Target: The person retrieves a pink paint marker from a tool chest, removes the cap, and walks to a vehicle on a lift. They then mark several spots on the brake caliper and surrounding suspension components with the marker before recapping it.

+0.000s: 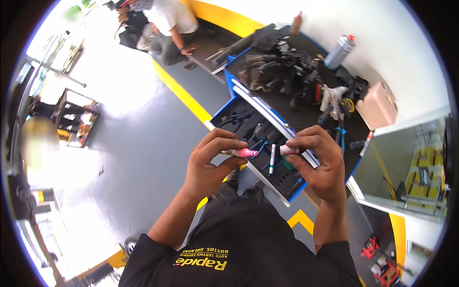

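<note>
Head view — left hand [210, 165] pinches a pink-tipped marker [241, 152] lying crosswise, tip pointing at the cap [288, 149] gripped in right hand [320, 162] fingers — just apart

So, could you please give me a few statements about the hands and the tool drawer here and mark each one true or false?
1. The left hand holds a pink-tipped marker. True.
2. The right hand is empty. False: it pinches a small pale pink cap.
3. The blue tool drawer stands shut. False: it is pulled open, with pliers inside.
4. A spray can lies on the cart top. True.
</note>
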`<state>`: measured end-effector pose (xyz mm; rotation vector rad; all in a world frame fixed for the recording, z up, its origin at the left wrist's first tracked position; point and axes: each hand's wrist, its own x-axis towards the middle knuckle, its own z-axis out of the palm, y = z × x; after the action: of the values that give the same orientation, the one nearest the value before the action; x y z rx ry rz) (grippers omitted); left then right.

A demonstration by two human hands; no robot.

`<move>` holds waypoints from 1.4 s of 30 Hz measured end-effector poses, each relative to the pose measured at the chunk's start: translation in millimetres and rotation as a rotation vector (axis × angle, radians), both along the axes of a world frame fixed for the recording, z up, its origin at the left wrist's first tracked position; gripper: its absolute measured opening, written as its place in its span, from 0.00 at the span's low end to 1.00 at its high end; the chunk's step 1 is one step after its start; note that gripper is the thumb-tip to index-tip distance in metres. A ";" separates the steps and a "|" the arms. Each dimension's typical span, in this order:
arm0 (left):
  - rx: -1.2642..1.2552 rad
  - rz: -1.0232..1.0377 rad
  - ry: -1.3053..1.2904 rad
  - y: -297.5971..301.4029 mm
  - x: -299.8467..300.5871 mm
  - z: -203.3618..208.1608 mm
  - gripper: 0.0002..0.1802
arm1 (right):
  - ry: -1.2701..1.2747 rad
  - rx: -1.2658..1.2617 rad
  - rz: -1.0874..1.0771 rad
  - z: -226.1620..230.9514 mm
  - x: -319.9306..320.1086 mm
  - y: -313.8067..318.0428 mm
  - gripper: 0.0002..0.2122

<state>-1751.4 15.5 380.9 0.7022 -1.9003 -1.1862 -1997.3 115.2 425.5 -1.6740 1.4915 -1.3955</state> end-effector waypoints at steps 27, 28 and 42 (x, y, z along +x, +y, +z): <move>0.184 0.720 0.408 185.8 472.8 4.0 0.14 | -0.685 0.481 1.142 -45.8 504.0 -45.8 0.10; 0.176 0.777 0.436 199.2 491.8 6.1 0.15 | -0.672 0.491 1.186 -43.6 533.0 -46.5 0.10; -0.084 1.697 -0.057 352.1 688.3 20.9 0.17 | -0.338 0.617 1.759 -49.4 873.9 -14.0 0.09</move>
<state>-1063.1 367.7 401.8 1.7165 -0.7268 0.0394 -1123.5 101.2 376.0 -1.3687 -0.0949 -0.1226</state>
